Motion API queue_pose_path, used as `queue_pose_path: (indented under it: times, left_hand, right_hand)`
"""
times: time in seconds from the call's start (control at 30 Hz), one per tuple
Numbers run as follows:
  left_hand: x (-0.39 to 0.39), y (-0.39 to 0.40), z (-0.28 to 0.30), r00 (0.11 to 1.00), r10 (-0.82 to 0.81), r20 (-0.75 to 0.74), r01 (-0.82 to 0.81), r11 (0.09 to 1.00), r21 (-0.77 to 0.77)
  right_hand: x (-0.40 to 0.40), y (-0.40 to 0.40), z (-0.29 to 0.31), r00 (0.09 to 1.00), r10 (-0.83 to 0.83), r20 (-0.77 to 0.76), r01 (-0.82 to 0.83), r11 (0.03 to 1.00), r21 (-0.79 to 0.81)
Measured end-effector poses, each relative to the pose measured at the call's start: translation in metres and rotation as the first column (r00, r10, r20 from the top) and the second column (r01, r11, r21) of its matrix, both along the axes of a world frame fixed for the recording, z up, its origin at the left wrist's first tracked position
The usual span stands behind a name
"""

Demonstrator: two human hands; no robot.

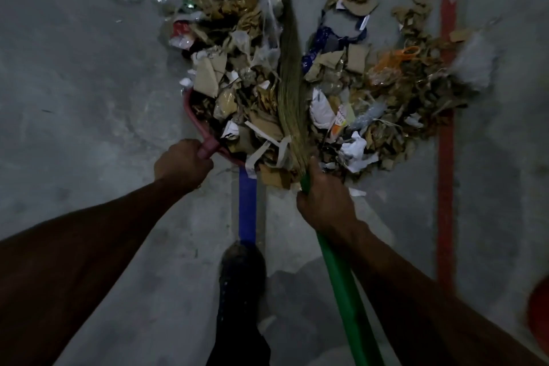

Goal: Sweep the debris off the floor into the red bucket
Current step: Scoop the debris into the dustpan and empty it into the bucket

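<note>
Fingers of my left hand curl round the pink rim of the red bucket, which lies tipped on the grey floor, its inside mostly buried under debris. Right hand grips the broom's green handle; its fingertips are hidden underneath. Bristles lie through the torn cardboard and plastic. A dim red shape is cut off at the right edge; I cannot tell what it is.

Debris blocks ahead (bare floor lies left).
</note>
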State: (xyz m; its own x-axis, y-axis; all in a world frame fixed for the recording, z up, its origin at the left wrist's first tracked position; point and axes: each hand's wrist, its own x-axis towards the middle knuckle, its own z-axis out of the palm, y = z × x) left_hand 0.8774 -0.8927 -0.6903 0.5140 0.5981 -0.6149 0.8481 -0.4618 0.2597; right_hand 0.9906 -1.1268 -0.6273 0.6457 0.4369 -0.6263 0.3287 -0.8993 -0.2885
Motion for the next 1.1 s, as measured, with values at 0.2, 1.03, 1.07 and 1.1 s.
queue_pose_path:
  times: [0.2,1.03,1.07,1.1]
  left_hand:
    - [-0.018,-0.016,0.038,0.997,0.064,0.05,-0.061,0.997,-0.047]
    - [-0.217,-0.086,0.457,0.96,0.113,0.255,-0.081,0.988,-0.131]
    - [-0.23,-0.088,0.472,0.957,0.099,0.271,-0.066,0.989,-0.13]
    - [-0.242,-0.09,0.485,0.952,0.094,0.291,-0.057,0.99,-0.133]
  right_hand:
    - [-0.029,-0.023,0.043,0.995,-0.086,-0.042,0.086,0.996,-0.011]
    - [-0.262,-0.103,0.455,0.938,-0.341,0.064,0.328,0.932,0.157]
    - [-0.278,-0.108,0.469,0.931,-0.357,0.079,0.339,0.924,0.179]
    - [-0.292,-0.113,0.483,0.925,-0.367,0.1,0.344,0.919,0.192]
